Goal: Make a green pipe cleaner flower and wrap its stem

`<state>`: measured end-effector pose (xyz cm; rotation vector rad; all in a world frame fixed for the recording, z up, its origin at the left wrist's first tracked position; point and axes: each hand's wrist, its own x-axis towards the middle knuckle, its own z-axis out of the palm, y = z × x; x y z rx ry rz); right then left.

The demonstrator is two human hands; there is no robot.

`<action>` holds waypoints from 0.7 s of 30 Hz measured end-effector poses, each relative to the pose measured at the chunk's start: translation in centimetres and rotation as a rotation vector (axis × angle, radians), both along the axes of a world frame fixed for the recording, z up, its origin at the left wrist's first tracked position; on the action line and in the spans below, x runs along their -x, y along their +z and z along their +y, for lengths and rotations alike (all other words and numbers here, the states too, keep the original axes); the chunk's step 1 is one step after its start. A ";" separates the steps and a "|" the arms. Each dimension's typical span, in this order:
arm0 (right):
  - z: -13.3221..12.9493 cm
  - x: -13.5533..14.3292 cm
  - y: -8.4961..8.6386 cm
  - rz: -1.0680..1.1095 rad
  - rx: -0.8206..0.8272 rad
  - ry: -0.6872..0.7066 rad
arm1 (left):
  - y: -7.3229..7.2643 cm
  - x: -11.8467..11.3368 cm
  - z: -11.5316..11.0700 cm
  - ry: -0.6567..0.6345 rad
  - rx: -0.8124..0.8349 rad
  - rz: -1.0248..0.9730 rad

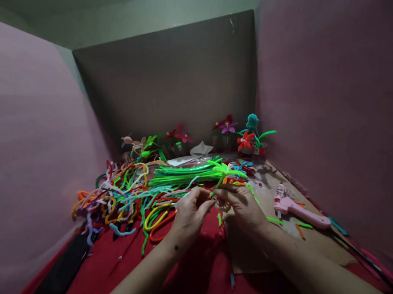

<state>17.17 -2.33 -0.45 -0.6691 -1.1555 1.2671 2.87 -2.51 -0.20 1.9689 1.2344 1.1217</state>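
Note:
A bright green pipe-cleaner flower (227, 169) with a pale centre stands up between my two hands on a thin green stem. My left hand (192, 212) pinches near the low end of the stem with thumb and forefinger. Closed fingertips of my right hand (242, 207) also grip the stem, just across from the left. Something small and pale shows below the right fingers; I cannot make out what it is. Behind the flower lies a bundle of long green pipe cleaners (178, 174) in clear wrapping.
Many loose coloured pipe cleaners (116, 195) are heaped at left. Yellow and orange loops (158, 222) lie beside my left hand. A pink glue gun (299, 211) rests on cardboard (246, 254) at right, its cable trailing forward. Finished flowers (245, 141) stand along the back.

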 end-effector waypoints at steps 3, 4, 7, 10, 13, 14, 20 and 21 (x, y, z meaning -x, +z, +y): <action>0.2 0.2 -0.6 0.081 0.090 -0.008 | -0.7 -0.3 0.2 0.071 -0.154 0.084; 0.3 0.3 -0.8 0.112 0.126 -0.016 | -0.8 -0.4 0.2 0.077 -0.223 0.121; 0.7 0.6 -1.2 0.172 0.190 -0.055 | -1.3 -0.4 0.5 0.035 -0.416 0.212; 0.8 0.6 -1.2 0.158 0.177 -0.056 | -1.4 -0.4 0.7 0.000 -0.476 0.206; 0.7 0.6 -1.0 0.125 0.122 -0.013 | -1.0 -0.2 0.6 -0.006 -0.376 0.099; 0.6 0.6 -0.9 0.114 0.107 -0.003 | -0.8 -0.2 0.5 -0.005 -0.309 0.044; 0.5 0.6 -0.7 0.008 0.092 0.022 | 0.2 -0.2 0.1 -0.086 0.303 -0.424; 0.5 0.5 -0.6 -0.003 0.084 0.028 | 0.3 -0.2 0.1 -0.119 0.383 -0.490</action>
